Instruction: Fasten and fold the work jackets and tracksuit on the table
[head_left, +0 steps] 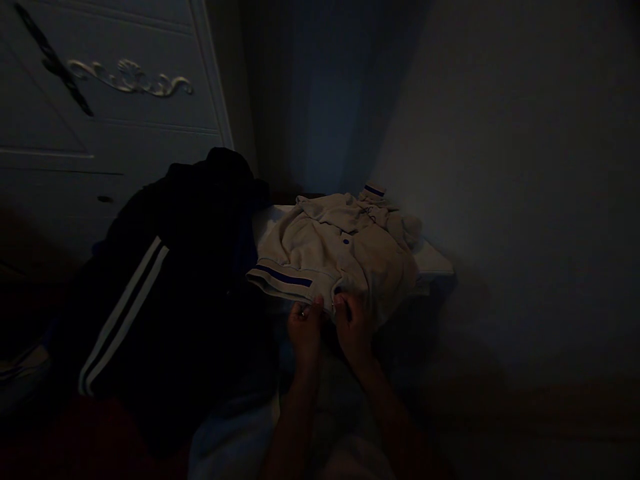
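Observation:
A beige jacket [320,233] with dark blue stripes on its ribbed hem and cuff lies rumpled on a white surface [435,259]. My left hand [306,325] pinches the near edge of the jacket, just right of the striped hem. Close beside it, my right hand [353,323] is closed on the jacket's front edge. A round dark blue button shows on the fabric above my right hand. The picture is dark, and the finer detail at the fingertips is hard to make out.
Black clothing [200,287] with two white stripes is heaped on the left. Behind it stands a pale cabinet [155,40] with carved ornament and a dark handle [53,63]. A plain wall [525,167] rises on the right.

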Demonstrator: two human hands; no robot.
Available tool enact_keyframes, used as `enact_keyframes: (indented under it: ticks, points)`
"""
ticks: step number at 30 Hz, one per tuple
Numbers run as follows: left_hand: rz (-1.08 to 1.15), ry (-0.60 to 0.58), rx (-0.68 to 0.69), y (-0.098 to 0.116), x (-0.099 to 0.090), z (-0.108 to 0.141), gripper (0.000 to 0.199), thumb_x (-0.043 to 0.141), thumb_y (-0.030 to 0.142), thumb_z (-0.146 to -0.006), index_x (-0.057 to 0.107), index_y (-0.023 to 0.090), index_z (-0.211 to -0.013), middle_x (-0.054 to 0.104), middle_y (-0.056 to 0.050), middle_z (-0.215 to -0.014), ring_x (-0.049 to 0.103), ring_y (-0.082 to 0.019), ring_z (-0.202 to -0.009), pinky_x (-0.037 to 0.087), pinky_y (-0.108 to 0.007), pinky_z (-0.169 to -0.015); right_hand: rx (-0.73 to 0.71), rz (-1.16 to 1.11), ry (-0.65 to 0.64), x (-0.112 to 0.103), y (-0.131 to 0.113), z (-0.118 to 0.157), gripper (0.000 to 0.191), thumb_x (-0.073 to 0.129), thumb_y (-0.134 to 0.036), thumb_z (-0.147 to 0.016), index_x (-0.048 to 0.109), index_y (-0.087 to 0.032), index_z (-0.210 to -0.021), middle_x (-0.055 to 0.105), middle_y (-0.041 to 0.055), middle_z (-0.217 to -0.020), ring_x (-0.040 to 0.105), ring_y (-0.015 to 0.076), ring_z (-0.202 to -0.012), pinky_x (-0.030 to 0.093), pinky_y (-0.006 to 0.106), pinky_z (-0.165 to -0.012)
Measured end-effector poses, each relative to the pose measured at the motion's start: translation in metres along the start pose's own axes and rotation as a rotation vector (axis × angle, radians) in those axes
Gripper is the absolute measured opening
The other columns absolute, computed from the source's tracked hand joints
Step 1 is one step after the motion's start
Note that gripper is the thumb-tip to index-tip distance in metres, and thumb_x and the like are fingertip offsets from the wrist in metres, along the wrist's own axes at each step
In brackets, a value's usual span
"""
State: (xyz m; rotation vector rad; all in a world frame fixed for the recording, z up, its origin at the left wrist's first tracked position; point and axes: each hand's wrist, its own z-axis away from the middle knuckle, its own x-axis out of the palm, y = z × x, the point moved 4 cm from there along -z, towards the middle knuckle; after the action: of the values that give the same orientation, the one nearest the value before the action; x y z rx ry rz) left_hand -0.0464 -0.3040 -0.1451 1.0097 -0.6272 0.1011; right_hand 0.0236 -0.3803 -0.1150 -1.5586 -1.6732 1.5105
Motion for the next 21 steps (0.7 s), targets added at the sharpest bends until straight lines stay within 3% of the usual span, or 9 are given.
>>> enact_keyframes:
  ticks: [5,9,12,16,18,21]
  points:
    - [0.144,0.041,-0.116,-0.003,0.005,-0.002,0.041,0.087,0.031,-0.053,0.055,0.015,-0.075,0.060,0.004,-0.061,0.056,-0.008,-0.052,0.047,-0.019,-0.053,0.346,-0.450,-0.005,0.006,0.024,-0.002,0.040,0.063,-0.057,-0.080,0.063,-0.017,-0.084,0.058,-0.0006,-0.068,0.051,0.0107,-0.060,0.042,0.022,-0.056]
    - [0.246,0.059,-0.290,-0.008,0.004,-0.008,0.019,0.076,0.019,-0.065,0.061,0.012,-0.074,0.067,-0.004,-0.069,0.064,-0.012,-0.060,0.052,-0.023,-0.060,0.563,-0.932,-0.033,0.015,0.030,-0.002,0.045,0.078,-0.055,-0.067,0.066,-0.019,-0.090,0.067,0.0020,-0.085,0.062,0.0130,-0.074,0.051,0.024,-0.068]
    - [0.259,0.028,-0.316,-0.010,0.002,-0.013,0.012,0.071,0.014,-0.068,0.062,0.013,-0.075,0.068,-0.004,-0.071,0.065,-0.013,-0.062,0.052,-0.024,-0.060,0.629,-1.059,-0.063,0.014,0.031,-0.001,0.039,0.083,-0.046,-0.065,0.068,-0.019,-0.088,0.069,0.0027,-0.088,0.064,0.0137,-0.077,0.053,0.025,-0.071]
    - [0.215,-0.041,-0.275,-0.015,-0.006,-0.011,0.025,0.077,0.022,-0.064,0.060,0.015,-0.082,0.068,-0.004,-0.079,0.066,-0.016,-0.071,0.051,-0.027,-0.064,0.707,-1.068,-0.122,0.008,0.040,0.004,0.033,0.086,-0.040,-0.060,0.066,-0.019,-0.078,0.068,0.0017,-0.081,0.062,0.0127,-0.073,0.052,0.023,-0.067]
    - [0.106,0.073,-0.175,-0.016,-0.019,-0.007,0.034,0.079,0.028,-0.063,0.057,0.016,-0.087,0.065,-0.002,-0.082,0.064,-0.015,-0.074,0.050,-0.027,-0.066,0.729,-1.013,-0.114,0.004,0.046,0.007,0.037,0.087,-0.042,-0.058,0.065,-0.018,-0.076,0.067,0.0010,-0.077,0.060,0.0120,-0.068,0.049,0.022,-0.062]
    - [-0.100,0.427,0.150,-0.005,-0.043,0.005,0.043,0.082,0.034,-0.062,0.052,0.020,-0.090,0.056,0.005,-0.076,0.056,-0.009,-0.068,0.044,-0.022,-0.063,0.715,-0.897,-0.060,-0.001,0.053,0.010,0.042,0.086,-0.047,-0.056,0.062,-0.018,-0.074,0.062,-0.0011,-0.070,0.054,0.0095,-0.061,0.043,0.019,-0.054]
